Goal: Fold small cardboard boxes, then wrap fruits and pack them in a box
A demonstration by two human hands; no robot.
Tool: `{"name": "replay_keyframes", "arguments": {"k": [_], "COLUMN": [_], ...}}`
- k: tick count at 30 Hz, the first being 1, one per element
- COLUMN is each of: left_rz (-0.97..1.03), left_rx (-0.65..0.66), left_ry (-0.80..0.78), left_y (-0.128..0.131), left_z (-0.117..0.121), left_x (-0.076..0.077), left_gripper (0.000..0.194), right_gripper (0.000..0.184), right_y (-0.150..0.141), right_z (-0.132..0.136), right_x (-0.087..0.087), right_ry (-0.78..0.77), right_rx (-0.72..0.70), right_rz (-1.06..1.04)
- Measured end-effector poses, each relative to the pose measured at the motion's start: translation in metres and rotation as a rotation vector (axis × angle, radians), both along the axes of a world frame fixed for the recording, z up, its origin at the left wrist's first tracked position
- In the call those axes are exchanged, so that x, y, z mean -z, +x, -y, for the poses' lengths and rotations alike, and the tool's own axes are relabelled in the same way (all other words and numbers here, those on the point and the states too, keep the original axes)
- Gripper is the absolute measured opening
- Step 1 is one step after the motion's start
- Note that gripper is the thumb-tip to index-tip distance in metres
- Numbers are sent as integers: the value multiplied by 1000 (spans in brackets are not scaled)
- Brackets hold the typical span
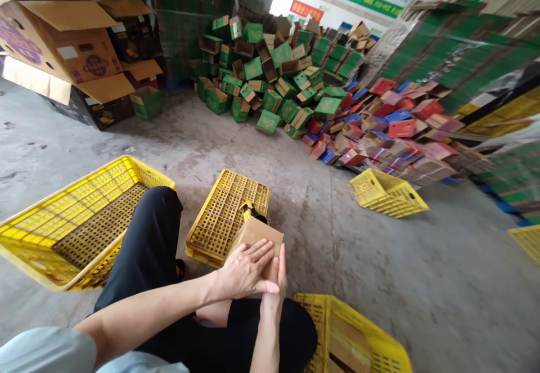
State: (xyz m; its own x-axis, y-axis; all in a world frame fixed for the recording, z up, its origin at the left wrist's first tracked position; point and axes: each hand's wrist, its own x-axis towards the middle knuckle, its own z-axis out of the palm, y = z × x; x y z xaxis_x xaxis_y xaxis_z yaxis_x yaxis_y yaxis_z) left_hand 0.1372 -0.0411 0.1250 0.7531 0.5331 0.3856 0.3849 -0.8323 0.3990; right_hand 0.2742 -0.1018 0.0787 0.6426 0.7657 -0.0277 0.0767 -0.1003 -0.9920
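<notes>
A small brown cardboard box (260, 229) is tilted in front of me, over the near end of an upturned yellow crate (228, 198). My left hand (247, 269) lies across the box with its fingers stretched flat against the cardboard. Against the right side of the box rests my right hand (275, 274), holding it, with its fingers pointing up and partly hidden by the left hand. Just beyond the box, a yellow and black tape dispenser (248, 211) sits on the crate, its lower part hidden.
Yellow crates stand to my left (84, 198), near right (371, 333) with cardboard inside, and farther right (386, 193). Green boxes (253, 69) and red-blue boxes (400, 128) are heaped ahead. Large open cartons (80, 52) are stacked at left.
</notes>
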Motion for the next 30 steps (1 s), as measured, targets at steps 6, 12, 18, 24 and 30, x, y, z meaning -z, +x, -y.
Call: {"name": "replay_keyframes", "arguments": {"k": [6,12,18,24,30], "left_rz": [-44,-13,69,49,-10], "left_rx": [-92,-71,-47,-58,-71], "left_ry": [-36,-13,24,-1,-63], "left_y": [-30,-34,-28,-29,-28], "left_z": [-18,-19,-20,-20,-21], "left_x": [0,9,16,22,21], "left_gripper": [86,93,95,98,96], "right_gripper": [74,74,77,74,69], "right_y": [-4,3,17,13,16], "right_z": [4,4,-1,-1,0], "right_x": [-11,-26,-35,-27,-20], "right_ry": [-172,-240,-289,-233,-169], "right_rx": [76,13,-80,-46,-46], "right_rz": [361,737,888,932,973]}}
